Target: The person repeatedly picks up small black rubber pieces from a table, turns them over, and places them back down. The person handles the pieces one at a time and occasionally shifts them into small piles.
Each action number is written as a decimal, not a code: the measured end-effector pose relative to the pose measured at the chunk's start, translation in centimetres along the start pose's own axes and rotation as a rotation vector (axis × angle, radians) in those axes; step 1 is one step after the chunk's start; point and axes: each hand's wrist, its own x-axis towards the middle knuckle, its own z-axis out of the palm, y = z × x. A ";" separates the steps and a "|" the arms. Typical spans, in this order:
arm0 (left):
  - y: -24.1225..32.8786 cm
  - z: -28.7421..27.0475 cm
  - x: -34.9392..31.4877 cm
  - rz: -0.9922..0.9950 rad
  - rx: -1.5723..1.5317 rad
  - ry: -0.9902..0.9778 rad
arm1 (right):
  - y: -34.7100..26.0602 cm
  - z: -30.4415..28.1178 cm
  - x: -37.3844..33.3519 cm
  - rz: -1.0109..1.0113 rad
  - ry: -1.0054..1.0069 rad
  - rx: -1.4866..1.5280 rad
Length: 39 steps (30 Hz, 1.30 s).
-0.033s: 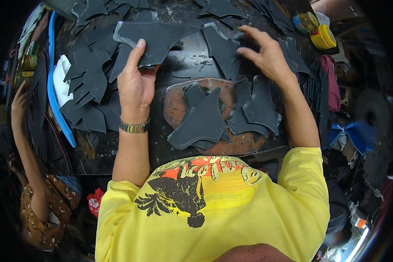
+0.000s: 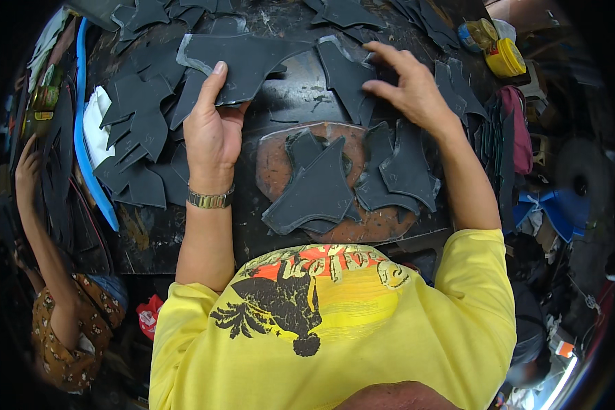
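Two hands over a dark worktop [image 2: 247,222], palms inward. Left hand [image 2: 213,133]: pinching a large black piece [image 2: 270,60], thumb flat on top, fingers mostly hidden beneath. The piece lies above the left-hand heap's inner edge, a pale band along its left margin. Right hand [image 2: 411,85]: spread, thumb and forefinger well parted, beside a smaller black piece [image 2: 342,68]; whether the fingertips touch it, cannot tell. Nothing visible in that grip.

Handling, as judged: the sheet looks thin and somewhat stiff, so a light thumb well in from the edge should keep it flat without creasing. Stacked pieces could cling; best to lift by one corner and check that only a single layer comes. Pale margins are best kept clear of fingers.

Nearer the body, a reddish-brown board [image 2: 272,167] carries a left pile [image 2: 314,191] of crossed pieces and a right pile [image 2: 404,167], both overlapping its rim.

Farther left, the heap [image 2: 147,130] of cut pieces, then a white sheet [image 2: 98,126] and a curved blue strip [image 2: 81,123]. Far right, a yellow tub [image 2: 506,59] near a jar [image 2: 477,34]. Left rim: a co-worker's hand [image 2: 29,167].
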 end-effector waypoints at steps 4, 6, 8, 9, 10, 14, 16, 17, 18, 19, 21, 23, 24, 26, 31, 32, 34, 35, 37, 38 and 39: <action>0.0 0.2 0.4 0.029 0.002 -0.008 | -1.2 0.7 1.2 -0.094 -0.055 -0.119; 0.0 0.2 0.4 0.025 0.002 -0.006 | -1.2 0.8 1.4 -0.003 -0.082 0.114; 0.0 0.2 0.4 0.022 -0.002 -0.014 | -0.8 0.7 1.4 0.142 -0.116 0.539; 0.0 0.1 0.4 0.022 -0.004 -0.022 | -0.5 0.5 1.3 0.053 0.038 0.530; 0.0 0.1 0.4 0.022 -0.009 -0.028 | 0.2 -0.1 1.7 0.116 0.124 0.536; 0.1 0.1 0.3 0.030 0.006 -0.007 | 4.0 -4.6 2.0 0.203 0.195 0.871; 0.1 0.1 0.4 0.030 -0.005 -0.005 | 5.7 -6.0 1.6 0.324 0.152 0.826; 0.0 0.2 0.4 0.026 0.001 -0.011 | 6.3 -6.3 1.3 0.399 0.137 0.784; 0.0 0.2 0.4 0.022 0.004 -0.015 | 6.6 -6.1 1.1 0.348 0.083 0.671; 0.0 0.2 0.3 0.016 0.004 -0.013 | 6.6 -5.7 0.8 0.403 0.058 0.512; -0.1 0.1 0.3 0.020 0.010 -0.023 | 6.1 -4.4 0.3 0.311 0.021 0.210; -0.2 0.1 0.3 0.021 0.012 -0.025 | 5.2 -3.3 0.0 0.346 -0.012 0.035; -0.2 0.1 0.3 0.021 0.012 -0.023 | 4.8 -3.1 0.0 0.367 -0.015 0.001; -0.1 0.1 0.4 0.020 0.011 -0.019 | 4.6 -2.9 0.2 0.408 -0.039 -0.032; -0.2 0.0 0.5 0.024 0.002 -0.038 | 5.1 -3.3 0.4 0.308 0.029 0.145; -0.1 -0.1 0.6 0.033 0.011 -0.036 | 5.1 -3.7 0.5 0.245 0.081 0.256; -0.1 -0.3 0.7 0.038 0.024 -0.034 | 4.5 -4.9 0.3 0.366 0.172 0.459; 0.0 -0.4 0.8 0.036 0.025 -0.029 | 4.0 -5.3 0.4 0.301 0.193 0.659; 0.0 -0.5 0.9 0.035 0.008 -0.039 | 2.7 -6.6 0.3 0.353 0.176 0.852; 0.0 -0.5 0.9 0.040 0.007 -0.051 | 2.1 -6.8 0.8 0.310 0.104 0.839; 0.1 -0.5 0.9 0.043 0.009 -0.061 | 1.5 -6.7 1.2 0.230 0.013 0.825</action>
